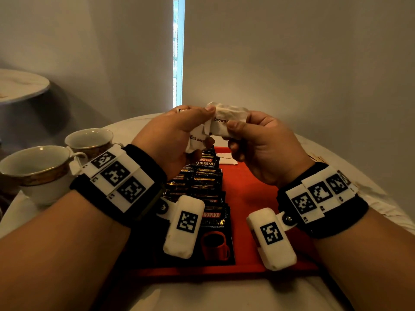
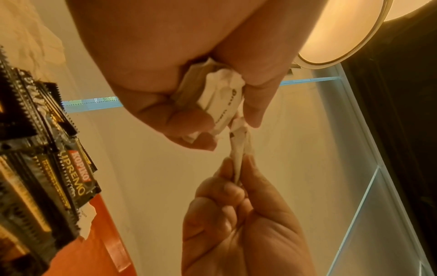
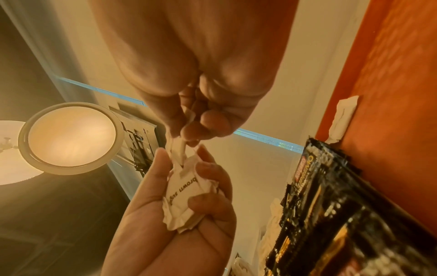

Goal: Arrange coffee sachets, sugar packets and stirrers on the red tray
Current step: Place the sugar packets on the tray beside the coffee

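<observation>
Both hands are raised above the far end of the red tray (image 1: 247, 194). My left hand (image 1: 199, 131) grips a crumpled bunch of white brown-sugar packets (image 1: 197, 140) (image 3: 184, 196). My right hand (image 1: 231, 134) pinches one packet (image 1: 226, 118) (image 2: 238, 158) at the top of that bunch, between thumb and fingers. A long overlapping row of black coffee sachets (image 1: 202, 182) (image 2: 47, 149) lies down the tray's left side. A single sugar packet (image 1: 228, 160) (image 3: 343, 117) lies flat at the tray's far end.
Two gold-rimmed white cups (image 1: 38, 169) (image 1: 92, 140) stand on the round white table (image 1: 224, 295), left of the tray. Pale strips, hard to make out, lie past the tray's right edge (image 1: 316, 158). A second round table (image 1: 20, 86) stands at back left.
</observation>
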Demonstrator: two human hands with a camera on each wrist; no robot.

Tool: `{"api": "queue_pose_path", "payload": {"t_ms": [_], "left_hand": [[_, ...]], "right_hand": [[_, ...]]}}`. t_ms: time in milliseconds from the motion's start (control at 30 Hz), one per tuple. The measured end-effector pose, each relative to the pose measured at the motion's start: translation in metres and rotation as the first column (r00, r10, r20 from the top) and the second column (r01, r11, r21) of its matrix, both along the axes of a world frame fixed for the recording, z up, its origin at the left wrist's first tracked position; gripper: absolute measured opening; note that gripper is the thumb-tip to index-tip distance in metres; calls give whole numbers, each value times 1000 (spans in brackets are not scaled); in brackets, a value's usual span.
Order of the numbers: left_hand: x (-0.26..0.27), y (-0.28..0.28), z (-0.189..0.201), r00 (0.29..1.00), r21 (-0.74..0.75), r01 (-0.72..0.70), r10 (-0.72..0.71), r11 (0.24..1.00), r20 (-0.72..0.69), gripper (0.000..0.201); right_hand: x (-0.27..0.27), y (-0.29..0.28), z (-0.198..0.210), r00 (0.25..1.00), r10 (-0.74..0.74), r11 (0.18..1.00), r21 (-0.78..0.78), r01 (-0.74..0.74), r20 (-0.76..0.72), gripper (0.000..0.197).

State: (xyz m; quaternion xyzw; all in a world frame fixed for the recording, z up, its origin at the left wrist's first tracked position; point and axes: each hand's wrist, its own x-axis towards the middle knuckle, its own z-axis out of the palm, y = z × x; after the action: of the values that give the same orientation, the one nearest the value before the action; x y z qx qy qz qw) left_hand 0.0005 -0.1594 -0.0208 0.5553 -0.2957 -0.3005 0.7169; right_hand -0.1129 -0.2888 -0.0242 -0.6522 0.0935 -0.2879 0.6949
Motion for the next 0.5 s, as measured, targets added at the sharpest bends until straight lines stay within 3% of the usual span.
{"api": "queue_pose_path", "payload": {"t_ms": [167,267,400,500], "left_hand": [[-1,-1,1,999,-16,-37,37,999,-17,18],[2,-1,1,997,-12,-44,44,999,-59,19],[7,0,-1,993,-22,-27,24,999,-115,19],[7,0,-1,993,-21,-22,20,1000,-113,19]], "right_hand": [[-2,-2,3,997,63,998,-14,-64,-54,19],[-3,-10,6,997,46,998,-27,-48,-55,12],[-2,-47,6,992,-125,989,81,125,-16,21],[4,-86,-12,946,-307,908,265,324,-103,16]]}}
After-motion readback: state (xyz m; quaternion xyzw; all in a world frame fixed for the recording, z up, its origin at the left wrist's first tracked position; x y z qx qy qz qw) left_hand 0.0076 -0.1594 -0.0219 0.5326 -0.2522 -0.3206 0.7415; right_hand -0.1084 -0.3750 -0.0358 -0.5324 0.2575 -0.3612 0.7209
